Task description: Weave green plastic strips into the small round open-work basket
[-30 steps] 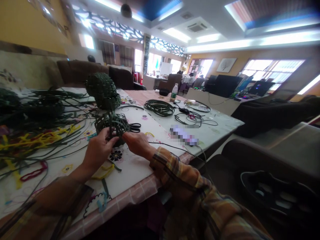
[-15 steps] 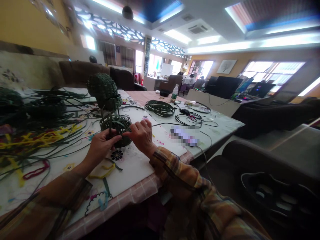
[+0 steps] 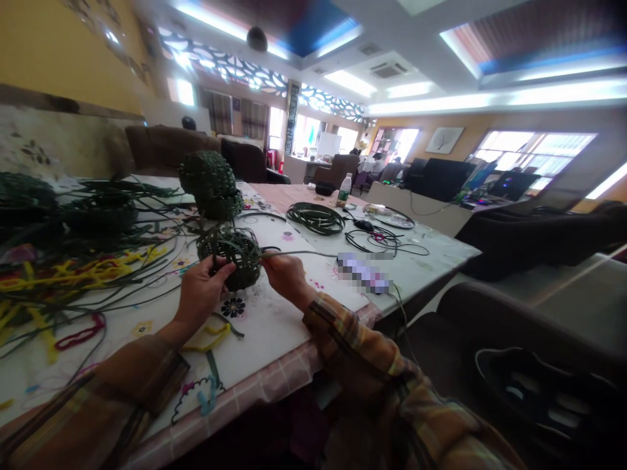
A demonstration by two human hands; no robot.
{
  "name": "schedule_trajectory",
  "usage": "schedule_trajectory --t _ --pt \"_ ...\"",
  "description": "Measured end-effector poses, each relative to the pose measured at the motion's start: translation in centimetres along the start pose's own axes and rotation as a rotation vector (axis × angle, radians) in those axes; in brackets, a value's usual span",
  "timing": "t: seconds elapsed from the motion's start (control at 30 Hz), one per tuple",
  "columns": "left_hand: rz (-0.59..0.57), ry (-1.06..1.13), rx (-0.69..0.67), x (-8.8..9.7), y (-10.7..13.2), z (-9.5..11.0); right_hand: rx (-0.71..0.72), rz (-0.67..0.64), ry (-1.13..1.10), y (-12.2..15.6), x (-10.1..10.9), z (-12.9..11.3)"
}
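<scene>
Head view: on the worktop [image 3: 279, 333] we see an open-weave green basket [image 3: 240, 261]. The left hand [image 3: 203, 287] is clamped on its near left side; the right hand [image 3: 287, 273], just right of it, pinches a green strip [image 3: 313, 252]. Behind the basket we note a denser woven piece [image 3: 208, 183].

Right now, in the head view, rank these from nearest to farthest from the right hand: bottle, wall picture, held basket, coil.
1. Held basket: just left of the right hand.
2. Coil: beyond the hand, slightly right.
3. Bottle: past the coil, farther right.
4. Wall picture: far back, right.
</scene>
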State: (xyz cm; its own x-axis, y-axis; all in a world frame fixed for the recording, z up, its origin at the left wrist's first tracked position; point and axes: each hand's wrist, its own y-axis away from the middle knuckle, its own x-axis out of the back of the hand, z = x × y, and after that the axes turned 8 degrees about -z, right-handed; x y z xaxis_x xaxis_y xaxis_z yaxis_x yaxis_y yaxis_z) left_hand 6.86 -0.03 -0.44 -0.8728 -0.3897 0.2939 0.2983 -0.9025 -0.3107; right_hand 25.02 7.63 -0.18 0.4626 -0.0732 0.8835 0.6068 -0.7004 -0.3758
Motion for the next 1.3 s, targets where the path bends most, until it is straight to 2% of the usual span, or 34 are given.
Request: schedule_trajectory --t 0.1,0.17,0.27,0.37,0.53,0.63,0.7,0.73,0.87,0.97,1.03,1.13,1.3 --pt "-0.024 0.009 -0.02 -0.2 0.2 -0.2 0.149 0.126 -0.196 -0.8 -0.3 0.1" --pt "-0.029 0.026 -0.027 -0.3 0.2 -0.3 0.194 0.198 -0.295 -1.2 -0.8 0.1" --pt "-0.054 0.059 -0.034 -0.3 0.1 -0.5 0.275 0.243 -0.389 -1.5 -1.1 0.1" --pt "-0.07 0.055 -0.036 -0.3 0.0 -0.6 0.285 0.161 -0.312 -1.5 -0.3 -0.6" --pt "-0.068 0.064 -0.037 -0.5 0.1 -0.9 0.066 -0.094 0.183 -0.7 3.0 -4.1" --pt "-0.078 0.073 -0.044 -0.6 0.4 -0.8 -0.025 -0.194 0.27 -0.7 4.4 -5.5" --pt "-0.092 0.053 -0.053 -0.7 0.7 -0.6 -0.059 -0.236 0.135 -1.2 4.7 -5.5" --pt "-0.099 0.032 -0.06 -0.7 0.7 -0.5 -0.068 -0.244 0.0 -1.5 4.5 -5.3" --pt "-0.113 -0.007 -0.078 -0.7 0.7 -0.4 -0.169 -0.169 -0.77 -2.7 2.7 -3.8" --pt "-0.096 0.1 -0.053 -0.9 0.2 -0.8 -0.286 -0.088 -1.179 -2.8 0.9 -3.3" --pt "-0.085 0.181 -0.038 -1.0 -0.1 -1.0 -0.285 -0.056 -1.356 -2.7 0.0 -3.2" --pt "-0.076 0.276 -0.019 -1.1 -0.5 -1.0 -0.193 -0.023 -1.55 -2.2 -0.9 -3.0" --pt "-0.047 0.371 -0.013 -0.9 -0.6 -0.7 -0.019 -0.064 -1.714 -1.2 -1.9 -2.3"
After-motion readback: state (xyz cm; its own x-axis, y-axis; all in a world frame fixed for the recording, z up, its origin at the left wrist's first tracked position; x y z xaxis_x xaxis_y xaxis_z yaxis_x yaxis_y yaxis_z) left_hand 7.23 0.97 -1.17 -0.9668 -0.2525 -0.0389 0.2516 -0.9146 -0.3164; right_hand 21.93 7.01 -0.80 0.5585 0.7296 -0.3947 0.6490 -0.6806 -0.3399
